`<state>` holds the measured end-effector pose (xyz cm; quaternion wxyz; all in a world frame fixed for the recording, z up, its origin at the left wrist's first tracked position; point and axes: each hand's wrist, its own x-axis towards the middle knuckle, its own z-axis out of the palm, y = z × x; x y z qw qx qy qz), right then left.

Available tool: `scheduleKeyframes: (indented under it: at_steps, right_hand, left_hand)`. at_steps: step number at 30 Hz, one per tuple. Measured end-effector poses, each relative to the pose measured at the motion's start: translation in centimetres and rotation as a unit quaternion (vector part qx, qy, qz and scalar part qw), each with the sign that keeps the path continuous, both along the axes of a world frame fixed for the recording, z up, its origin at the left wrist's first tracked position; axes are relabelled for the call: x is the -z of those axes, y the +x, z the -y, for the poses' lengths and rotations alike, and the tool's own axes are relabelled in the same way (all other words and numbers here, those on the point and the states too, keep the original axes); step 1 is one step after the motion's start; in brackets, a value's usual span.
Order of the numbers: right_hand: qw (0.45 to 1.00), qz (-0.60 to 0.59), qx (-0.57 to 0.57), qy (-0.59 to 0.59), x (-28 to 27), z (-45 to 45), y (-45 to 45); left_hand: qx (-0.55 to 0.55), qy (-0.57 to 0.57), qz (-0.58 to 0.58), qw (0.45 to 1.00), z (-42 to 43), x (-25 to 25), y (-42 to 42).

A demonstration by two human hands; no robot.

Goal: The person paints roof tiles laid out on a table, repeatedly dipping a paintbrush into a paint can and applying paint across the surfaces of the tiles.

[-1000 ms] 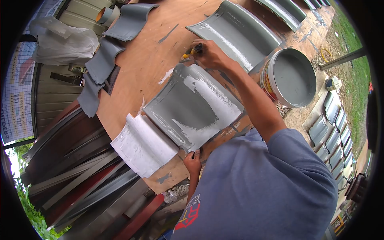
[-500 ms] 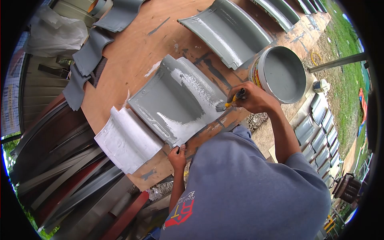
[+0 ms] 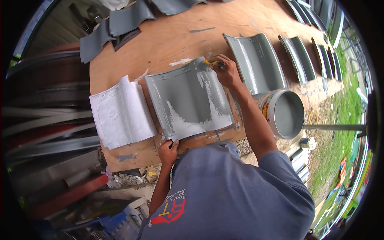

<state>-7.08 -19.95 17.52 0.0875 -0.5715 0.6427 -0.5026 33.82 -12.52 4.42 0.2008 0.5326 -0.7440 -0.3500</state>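
A curved roof tile, mostly coated grey with white patches along its lower edge and right side, lies on the wooden board. My right hand is closed on a yellow-handled paintbrush, whose grey bristles touch the tile's upper right corner. At the tile's lower left corner is my left hand, its thumb and fingers pinched around something small and dark that I cannot make out. A white, uncoated tile lies just left of the grey one. Right of my right forearm stands an open bucket of grey paint.
Grey tiles stand right of the work tile, the nearest beside my right arm. More grey tiles line the board's upper left edge. Long metal strips lie left of the board. A metal pole and a small can are at right.
The view has turned. My right hand has moved the brush from the tile's lower right edge back to its upper right corner, and grey now covers more of the right side. My left hand stays at the lower corner.
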Motion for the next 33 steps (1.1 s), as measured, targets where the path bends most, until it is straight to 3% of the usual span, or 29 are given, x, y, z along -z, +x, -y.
scheduleKeyframes:
  at_steps: [2, 6, 8, 14, 16, 18, 20, 23, 24, 27, 29, 32, 33]
  right_hand:
    - [0.999, -0.030, -0.016, -0.027, -0.8, 0.2, 0.8]
    - [0.992, -0.076, -0.075, 0.062, -1.4, -3.0, 2.2]
    - [0.980, -0.073, -0.115, 0.144, -1.4, -5.7, 3.3]
    - [0.924, -0.033, -0.176, 0.337, -5.8, -11.5, 6.4]
    - [0.888, 0.005, -0.146, 0.436, -7.8, -10.9, 6.5]
    - [0.892, 0.007, -0.158, 0.423, -6.6, -9.8, 5.6]
    - [0.929, -0.026, -0.154, 0.337, -5.9, -7.1, 5.6]
    - [0.931, -0.060, -0.122, 0.340, -4.7, -2.0, 4.6]
    - [0.953, -0.059, -0.125, 0.268, -3.9, -0.3, 3.8]
    - [0.964, -0.120, -0.116, 0.206, -3.2, 4.7, 2.5]
    - [0.976, -0.162, -0.118, 0.085, -2.9, 6.7, 2.2]
    - [0.974, -0.183, -0.112, 0.068, -3.2, 6.4, 3.1]
    - [0.973, -0.148, -0.111, 0.134, -3.2, 5.6, 3.4]
  left_hand:
    - [-0.019, 0.008, 0.002, 1.000, -0.3, 0.2, 0.1]
    - [-0.015, 0.053, -0.056, 0.997, 0.0, -0.6, 0.8]
    - [0.024, 0.048, -0.074, 0.996, 0.1, 0.4, 2.5]
    - [-0.050, 0.019, -0.116, 0.992, -0.1, 0.1, 6.5]
    - [-0.078, 0.005, -0.092, 0.993, -0.1, 0.3, 8.2]
    - [-0.107, -0.012, -0.066, 0.992, 0.1, 0.9, 9.3]
    - [-0.198, -0.061, -0.096, 0.974, 0.3, 1.7, 9.8]
    - [-0.208, -0.120, -0.070, 0.968, 0.2, 2.9, 9.4]
    - [-0.210, -0.166, -0.052, 0.962, 0.2, 3.4, 9.3]
    - [-0.200, -0.190, -0.043, 0.960, 0.0, 3.7, 9.3]
    - [-0.203, -0.188, -0.040, 0.960, 0.0, 3.4, 9.3]
    - [-0.208, -0.199, -0.032, 0.957, 0.0, 3.3, 9.2]
    - [-0.200, -0.214, -0.027, 0.956, 0.0, 3.4, 9.3]
